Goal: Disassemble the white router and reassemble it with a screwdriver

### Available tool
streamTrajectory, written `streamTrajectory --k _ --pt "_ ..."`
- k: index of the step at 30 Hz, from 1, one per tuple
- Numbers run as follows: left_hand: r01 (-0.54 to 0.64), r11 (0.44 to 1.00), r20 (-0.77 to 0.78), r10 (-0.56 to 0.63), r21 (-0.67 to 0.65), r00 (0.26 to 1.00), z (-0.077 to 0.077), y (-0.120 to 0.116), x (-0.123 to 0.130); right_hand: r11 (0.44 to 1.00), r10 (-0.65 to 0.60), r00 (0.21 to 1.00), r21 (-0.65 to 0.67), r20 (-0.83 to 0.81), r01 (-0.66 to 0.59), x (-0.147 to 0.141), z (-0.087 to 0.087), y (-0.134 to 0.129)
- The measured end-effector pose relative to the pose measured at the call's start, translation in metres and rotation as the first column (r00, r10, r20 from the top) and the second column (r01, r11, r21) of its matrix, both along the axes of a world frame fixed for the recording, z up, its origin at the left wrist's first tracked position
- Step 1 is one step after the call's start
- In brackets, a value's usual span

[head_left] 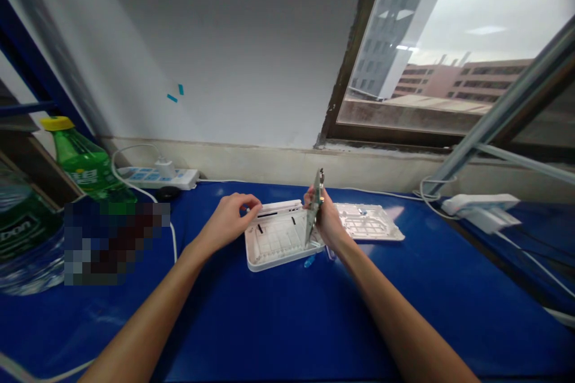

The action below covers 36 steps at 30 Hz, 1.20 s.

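Observation:
My right hand [327,220] holds a green circuit board [315,206] upright by its edge, with the board's lower end at the inner side of a white plastic housing half [260,254]. The housing half lies open side up on the blue tabletop [211,323]. My left hand [230,221] is curled at the housing's back rim, fingertips touching it; I cannot tell whether it grips. A second white housing half [368,221] lies to the right, just beyond my right hand. A small blue plastic piece [309,261] lies by the front edge of the first half.
A green soda bottle [83,155] and a large water bottle [27,233] stand at the left, beside a pixelated patch [117,243]. A power strip [157,178] lies at the back. White cables run along the wall, and a white adapter [480,210] sits at the right.

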State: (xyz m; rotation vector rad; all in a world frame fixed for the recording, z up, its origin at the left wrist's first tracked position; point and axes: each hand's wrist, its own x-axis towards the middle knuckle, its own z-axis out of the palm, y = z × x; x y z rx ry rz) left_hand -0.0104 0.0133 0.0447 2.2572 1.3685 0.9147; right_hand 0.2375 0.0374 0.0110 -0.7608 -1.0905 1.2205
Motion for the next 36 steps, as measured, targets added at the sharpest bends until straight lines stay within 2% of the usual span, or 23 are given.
streamTrajectory --k 2,4,8,12,18,23,31,36 --pt "-0.005 0.999 -0.197 0.013 0.042 0.980 -0.006 0.002 -0.003 1.000 0.007 0.997 -0.014 -0.082 -0.008 0.003 0.001 0.000" --pt "0.014 0.999 -0.326 -0.001 0.038 0.945 -0.009 0.001 -0.003 1.000 0.011 0.988 -0.024 -0.157 -0.014 0.004 0.002 -0.001" --pt "-0.017 1.000 -0.422 0.015 0.000 0.906 -0.009 -0.005 0.004 0.999 0.019 0.973 -0.045 -0.230 -0.030 0.001 0.005 -0.005" --pt "-0.083 0.996 -0.422 0.083 0.018 0.903 -0.012 -0.006 0.010 0.998 0.027 0.965 -0.053 -0.260 -0.042 -0.001 0.005 -0.009" --pt "-0.119 0.993 -0.365 0.119 0.021 0.923 -0.021 -0.001 0.009 0.995 0.080 0.936 -0.029 -0.342 -0.095 -0.002 0.002 -0.011" --pt "-0.157 0.988 -0.320 0.151 0.007 0.935 -0.030 0.007 0.007 0.995 0.082 0.941 -0.019 -0.327 -0.094 -0.002 0.003 -0.012" --pt "-0.151 0.988 -0.267 0.140 -0.022 0.954 -0.040 0.015 0.007 0.994 0.094 0.937 -0.027 -0.337 -0.109 -0.002 0.001 -0.012" --pt "-0.091 0.995 -0.226 0.079 -0.042 0.971 -0.042 0.013 0.006 0.995 0.080 0.943 -0.037 -0.324 -0.097 -0.003 0.003 -0.015"
